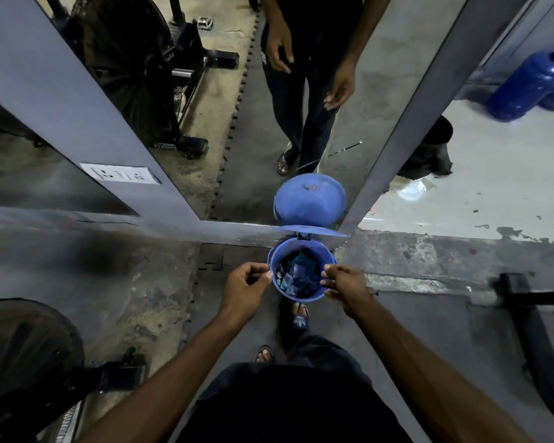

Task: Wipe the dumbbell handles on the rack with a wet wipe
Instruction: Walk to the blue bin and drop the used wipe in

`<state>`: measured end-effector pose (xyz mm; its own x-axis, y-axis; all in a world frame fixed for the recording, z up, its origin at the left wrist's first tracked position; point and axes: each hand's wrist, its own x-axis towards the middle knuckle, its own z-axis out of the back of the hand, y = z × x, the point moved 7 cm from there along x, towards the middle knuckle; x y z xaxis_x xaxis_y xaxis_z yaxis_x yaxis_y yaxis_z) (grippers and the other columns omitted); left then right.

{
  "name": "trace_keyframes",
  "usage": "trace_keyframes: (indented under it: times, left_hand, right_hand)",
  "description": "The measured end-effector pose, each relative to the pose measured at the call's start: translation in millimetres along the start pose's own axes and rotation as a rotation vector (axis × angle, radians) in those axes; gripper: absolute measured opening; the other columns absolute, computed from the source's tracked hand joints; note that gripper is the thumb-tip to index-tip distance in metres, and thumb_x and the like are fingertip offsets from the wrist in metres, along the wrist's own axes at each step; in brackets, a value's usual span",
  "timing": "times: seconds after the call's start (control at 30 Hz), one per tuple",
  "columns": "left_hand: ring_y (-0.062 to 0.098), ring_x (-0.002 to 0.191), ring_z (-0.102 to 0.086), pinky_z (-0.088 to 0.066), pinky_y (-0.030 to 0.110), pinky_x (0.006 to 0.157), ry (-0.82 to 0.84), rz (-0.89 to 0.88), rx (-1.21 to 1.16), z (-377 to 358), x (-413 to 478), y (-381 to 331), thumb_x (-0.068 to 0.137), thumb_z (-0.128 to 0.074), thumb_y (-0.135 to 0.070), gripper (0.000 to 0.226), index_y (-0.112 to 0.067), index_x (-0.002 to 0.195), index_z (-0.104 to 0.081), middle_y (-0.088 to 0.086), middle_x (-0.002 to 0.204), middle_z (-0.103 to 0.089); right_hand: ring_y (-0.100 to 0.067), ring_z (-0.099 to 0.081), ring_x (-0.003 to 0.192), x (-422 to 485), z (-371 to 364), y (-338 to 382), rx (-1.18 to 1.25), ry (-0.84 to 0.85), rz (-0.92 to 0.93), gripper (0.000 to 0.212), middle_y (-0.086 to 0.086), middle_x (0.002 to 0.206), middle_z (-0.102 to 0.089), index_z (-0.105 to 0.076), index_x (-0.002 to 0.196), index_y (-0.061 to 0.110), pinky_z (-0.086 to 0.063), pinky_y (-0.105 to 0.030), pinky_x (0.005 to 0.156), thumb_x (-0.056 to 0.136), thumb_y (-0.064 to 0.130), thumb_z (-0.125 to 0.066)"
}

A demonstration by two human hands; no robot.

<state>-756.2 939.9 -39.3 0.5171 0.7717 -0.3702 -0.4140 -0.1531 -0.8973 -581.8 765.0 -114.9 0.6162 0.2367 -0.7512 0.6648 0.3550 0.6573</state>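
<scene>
A small blue pedal bin stands on the floor against a wall mirror, its lid raised. Crumpled dark and blue waste lies inside it. My left hand hovers at the bin's left rim with loosely curled fingers and nothing visible in it. At the right rim is my right hand, also loosely curled and holding nothing. The mirror shows both hands with their fingers apart. My sandalled foot is at the bin's front base. No dumbbell, rack or wet wipe is in view.
The mirror ahead reflects me, the bin and an exercise bike. A fan-wheel bike stands at my lower left. A black metal frame lies on the floor at right. Blue water jugs stand at the far right.
</scene>
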Motion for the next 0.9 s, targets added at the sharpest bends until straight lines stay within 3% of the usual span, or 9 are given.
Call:
trace_keyframes:
  times: [0.37, 0.53, 0.57, 0.63, 0.7, 0.77, 0.83, 0.9]
  left_hand:
    - [-0.010, 0.064, -0.060, -0.048, 0.009, 0.065, 0.032, -0.017, -0.009, 5.3, -19.4, 11.1, 0.087, -0.073, -0.001, 0.019, -0.020, 0.085, -0.068, -0.006, 0.078, -0.068]
    - [-0.002, 0.072, -0.063, -0.051, 0.013, 0.067, 0.042, 0.013, 0.010, -1.3, -3.6, 19.0, 0.088, -0.075, -0.009, 0.011, -0.018, 0.092, -0.070, -0.003, 0.083, -0.070]
    - [-0.002, 0.072, -0.063, -0.051, 0.013, 0.067, 0.035, 0.023, 0.007, -3.8, 2.0, 19.8, 0.088, -0.074, -0.009, 0.011, -0.018, 0.093, -0.070, -0.003, 0.083, -0.070]
    - [-0.002, 0.073, -0.063, -0.051, 0.013, 0.067, 0.018, 0.028, 0.005, -8.8, 11.1, 20.3, 0.088, -0.074, -0.009, 0.012, -0.020, 0.092, -0.069, -0.003, 0.084, -0.070]
    - [-0.005, 0.071, -0.063, -0.050, 0.011, 0.066, 0.008, 0.035, 0.011, -18.7, 26.1, 23.3, 0.088, -0.073, -0.007, 0.015, -0.021, 0.090, -0.068, -0.003, 0.083, -0.070]
    - [-0.008, 0.069, -0.062, -0.049, 0.010, 0.065, -0.006, 0.042, 0.014, -28.4, 43.5, 26.6, 0.088, -0.072, -0.005, 0.016, -0.020, 0.089, -0.068, -0.004, 0.083, -0.070]
    - [-0.009, 0.069, -0.062, -0.049, 0.009, 0.065, -0.013, 0.048, 0.001, -36.3, 60.3, 30.2, 0.089, -0.072, -0.004, 0.014, -0.017, 0.091, -0.068, -0.004, 0.083, -0.070]
    - [-0.009, 0.069, -0.063, -0.049, 0.010, 0.066, -0.024, 0.059, -0.004, -45.2, 80.0, 41.4, 0.089, -0.071, -0.003, 0.014, -0.016, 0.092, -0.068, -0.004, 0.083, -0.070]
  right_hand:
    - [-0.016, -0.060, 0.059, -17.2, 1.5, -15.7, -0.035, -0.016, 0.065, 0.007, -0.006, 0.076, -0.069, -0.068, 0.085, 0.012, -0.046, -0.022, 0.049, 0.092, 0.014, -0.067]
    - [-0.016, -0.059, 0.059, 3.6, -4.8, -5.4, -0.099, -0.021, 0.121, 0.008, -0.010, 0.077, -0.065, -0.068, 0.083, 0.014, -0.046, -0.021, 0.046, 0.091, 0.010, -0.068]
    - [-0.019, -0.062, 0.064, 13.4, -7.3, -1.9, -0.139, -0.025, 0.152, 0.008, -0.011, 0.080, -0.067, -0.069, 0.084, 0.016, -0.050, -0.025, 0.052, 0.090, 0.011, -0.068]
    - [-0.028, -0.069, 0.088, 34.0, -14.2, 3.2, -0.315, -0.030, 0.234, 0.006, -0.012, 0.095, -0.071, -0.072, 0.094, 0.016, -0.057, -0.038, 0.078, 0.088, 0.016, -0.071]
    - [-0.028, -0.064, 0.109, 60.2, -24.7, 7.8, -0.544, -0.014, 0.284, 0.028, -0.009, 0.114, -0.070, -0.070, 0.115, 0.011, -0.049, -0.040, 0.099, 0.087, 0.017, -0.070]
    - [-0.028, -0.059, 0.115, 79.5, -41.3, 18.0, -0.709, 0.040, 0.368, 0.038, -0.010, 0.123, -0.065, -0.064, 0.124, 0.007, -0.043, -0.036, 0.101, 0.087, 0.017, -0.067]
    - [-0.034, -0.056, 0.120, 98.2, -57.6, 27.7, -0.822, 0.061, 0.455, 0.049, -0.017, 0.126, -0.062, -0.061, 0.125, 0.003, -0.041, -0.039, 0.101, 0.080, 0.024, -0.059]
    - [-0.038, -0.044, 0.131, 124.8, -71.2, 27.1, -0.981, 0.061, 0.510, 0.062, -0.021, 0.142, -0.048, -0.051, 0.138, 0.005, -0.035, -0.044, 0.107, 0.080, 0.027, -0.057]
